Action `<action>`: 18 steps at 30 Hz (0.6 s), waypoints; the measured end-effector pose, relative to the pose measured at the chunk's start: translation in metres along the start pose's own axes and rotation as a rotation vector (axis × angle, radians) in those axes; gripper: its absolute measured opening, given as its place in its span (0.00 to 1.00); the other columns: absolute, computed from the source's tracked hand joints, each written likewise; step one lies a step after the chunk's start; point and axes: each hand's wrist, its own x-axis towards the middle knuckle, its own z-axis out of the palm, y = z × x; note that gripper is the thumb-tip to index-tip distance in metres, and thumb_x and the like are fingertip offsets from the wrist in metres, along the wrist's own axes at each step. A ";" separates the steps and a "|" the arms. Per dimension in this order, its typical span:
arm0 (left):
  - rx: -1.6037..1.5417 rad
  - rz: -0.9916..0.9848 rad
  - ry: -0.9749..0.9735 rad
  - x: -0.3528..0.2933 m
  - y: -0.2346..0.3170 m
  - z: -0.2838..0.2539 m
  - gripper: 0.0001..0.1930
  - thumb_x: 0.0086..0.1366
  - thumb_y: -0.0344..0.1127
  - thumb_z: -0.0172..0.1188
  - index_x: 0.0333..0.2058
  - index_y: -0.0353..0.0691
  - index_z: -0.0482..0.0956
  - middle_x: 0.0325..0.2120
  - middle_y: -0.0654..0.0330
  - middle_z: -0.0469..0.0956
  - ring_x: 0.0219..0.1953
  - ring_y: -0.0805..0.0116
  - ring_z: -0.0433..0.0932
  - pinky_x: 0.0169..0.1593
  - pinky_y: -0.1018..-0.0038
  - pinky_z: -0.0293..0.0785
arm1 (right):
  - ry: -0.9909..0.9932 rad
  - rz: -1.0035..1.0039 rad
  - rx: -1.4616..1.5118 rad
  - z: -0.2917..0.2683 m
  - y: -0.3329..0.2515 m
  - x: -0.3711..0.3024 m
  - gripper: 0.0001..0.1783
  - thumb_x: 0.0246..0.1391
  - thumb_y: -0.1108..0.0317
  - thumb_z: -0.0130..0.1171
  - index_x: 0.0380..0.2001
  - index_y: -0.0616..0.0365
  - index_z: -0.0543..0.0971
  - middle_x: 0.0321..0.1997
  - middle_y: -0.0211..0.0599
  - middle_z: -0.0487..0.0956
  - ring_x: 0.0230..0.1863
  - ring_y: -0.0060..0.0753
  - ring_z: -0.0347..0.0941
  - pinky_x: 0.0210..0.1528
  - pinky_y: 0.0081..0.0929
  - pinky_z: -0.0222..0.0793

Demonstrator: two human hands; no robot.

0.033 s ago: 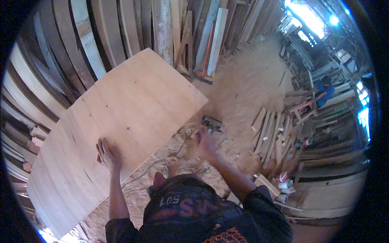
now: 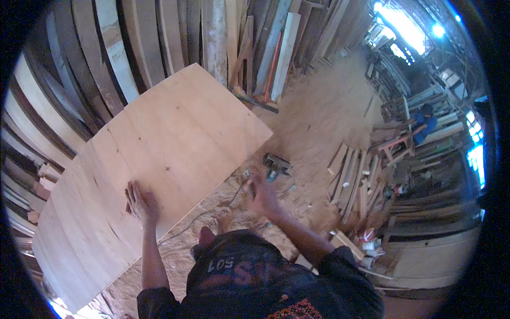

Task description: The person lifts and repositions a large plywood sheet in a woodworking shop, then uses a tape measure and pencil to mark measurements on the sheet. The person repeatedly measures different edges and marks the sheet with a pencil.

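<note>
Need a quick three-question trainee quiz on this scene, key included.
1. Which hand rests on the broad, flat, tan wooden sheet?
2. True or false: the compact dark-and-teal power tool lies on top of the sheet.
3. Beyond the sheet's far edge stand: (a) metal barrels, (b) long brown-and-white wooden boards, (c) stacked tyres?

Key: 1. The left hand. 2. False; it lies on the dusty brown floor. 3. b.

A broad, pale-tan wooden sheet (image 2: 186,125) was seen face up, slanted from lower left to upper centre; its surface was marked by small dark spots and faint streaks.
</note>
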 end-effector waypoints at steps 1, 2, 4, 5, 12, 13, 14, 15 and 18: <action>-0.081 -0.031 0.017 0.000 -0.001 0.000 0.29 0.75 0.51 0.49 0.68 0.42 0.65 0.70 0.50 0.63 0.73 0.46 0.58 0.70 0.50 0.54 | 0.003 -0.084 0.050 0.006 -0.018 -0.012 0.11 0.61 0.62 0.63 0.42 0.56 0.79 0.43 0.49 0.79 0.45 0.55 0.79 0.44 0.48 0.74; -0.147 -0.032 0.044 0.000 -0.003 -0.001 0.28 0.75 0.49 0.49 0.67 0.41 0.66 0.69 0.49 0.64 0.72 0.45 0.58 0.70 0.50 0.54 | -0.073 -0.142 0.102 0.008 -0.027 -0.026 0.11 0.61 0.62 0.64 0.41 0.56 0.80 0.44 0.48 0.79 0.45 0.53 0.79 0.44 0.46 0.75; -0.221 -0.022 0.084 -0.001 -0.005 0.001 0.26 0.75 0.46 0.50 0.67 0.40 0.67 0.68 0.48 0.65 0.72 0.45 0.60 0.70 0.50 0.55 | -0.233 -0.141 0.427 0.018 -0.030 -0.039 0.11 0.61 0.61 0.65 0.39 0.57 0.80 0.43 0.46 0.80 0.44 0.46 0.80 0.43 0.40 0.75; -0.229 -0.009 0.092 -0.002 -0.007 0.002 0.26 0.75 0.45 0.50 0.66 0.40 0.67 0.68 0.48 0.65 0.72 0.44 0.60 0.70 0.50 0.56 | -0.309 -0.175 0.587 0.021 -0.025 -0.044 0.12 0.61 0.61 0.66 0.38 0.58 0.81 0.42 0.45 0.81 0.43 0.42 0.80 0.43 0.38 0.75; -0.285 0.066 0.154 0.002 -0.007 0.006 0.24 0.75 0.42 0.52 0.64 0.38 0.68 0.67 0.46 0.66 0.71 0.42 0.61 0.70 0.50 0.57 | 0.307 0.667 0.946 -0.013 0.118 -0.005 0.12 0.60 0.59 0.66 0.33 0.58 0.83 0.28 0.29 0.82 0.26 0.27 0.77 0.27 0.29 0.71; -0.276 0.052 0.120 0.002 -0.007 0.006 0.24 0.75 0.42 0.52 0.64 0.38 0.68 0.67 0.45 0.66 0.71 0.42 0.60 0.70 0.50 0.56 | 0.410 0.661 0.791 -0.030 0.133 -0.009 0.13 0.61 0.59 0.65 0.31 0.58 0.82 0.27 0.29 0.82 0.26 0.25 0.75 0.28 0.28 0.71; -0.265 0.030 0.094 0.003 -0.006 0.006 0.24 0.75 0.42 0.52 0.64 0.37 0.68 0.67 0.45 0.65 0.71 0.41 0.60 0.71 0.50 0.56 | 0.506 0.727 0.608 -0.043 0.145 -0.005 0.14 0.61 0.59 0.65 0.29 0.59 0.81 0.27 0.28 0.81 0.26 0.24 0.74 0.29 0.27 0.70; -0.250 -0.004 0.072 0.002 -0.006 0.006 0.25 0.75 0.42 0.52 0.65 0.37 0.68 0.67 0.44 0.65 0.71 0.41 0.60 0.71 0.50 0.56 | 0.577 0.687 0.433 -0.054 0.152 -0.003 0.13 0.62 0.60 0.64 0.29 0.58 0.80 0.26 0.28 0.80 0.27 0.23 0.73 0.30 0.27 0.70; -0.226 0.022 0.094 -0.002 -0.008 0.007 0.25 0.75 0.43 0.51 0.64 0.35 0.67 0.67 0.43 0.65 0.71 0.40 0.59 0.72 0.50 0.55 | 0.671 0.534 0.288 -0.054 0.133 0.011 0.12 0.64 0.62 0.62 0.31 0.58 0.79 0.27 0.28 0.78 0.30 0.23 0.73 0.35 0.30 0.71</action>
